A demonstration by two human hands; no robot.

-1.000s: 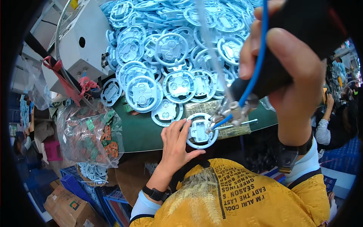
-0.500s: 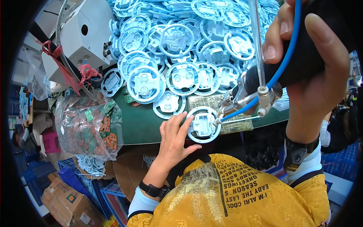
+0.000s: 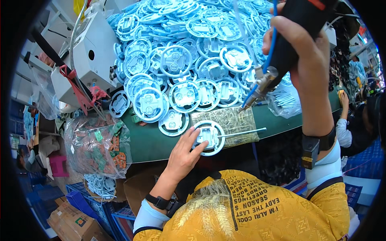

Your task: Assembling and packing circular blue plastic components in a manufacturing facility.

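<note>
My left hand (image 3: 181,156) pinches the left side of a light-blue plastic ring part (image 3: 217,152), shaped like a small steering wheel, at the table's front edge. From its middle a thin pale rod (image 3: 245,132) sticks out to the right. Under the part's right side lies a flat, tape-wrapped block (image 3: 237,119). My right hand (image 3: 309,60) is closed around a black power screwdriver (image 3: 307,18) with a metal nozzle (image 3: 259,89) and a blue air hose. The nozzle tip is above the block, apart from the ring part.
A big pile of similar light-blue parts (image 3: 173,60) covers the back of the green table (image 3: 155,146). To the left stand a white machine box (image 3: 90,56) and a clear bag of circuit boards (image 3: 94,142). A bag of pale rods (image 3: 285,102) lies right. Another person's hand (image 3: 344,100) shows far right.
The screwdriver has lifted off the ring part, up and away toward the back. My left hand still grips the part, and the rod stays in it.
</note>
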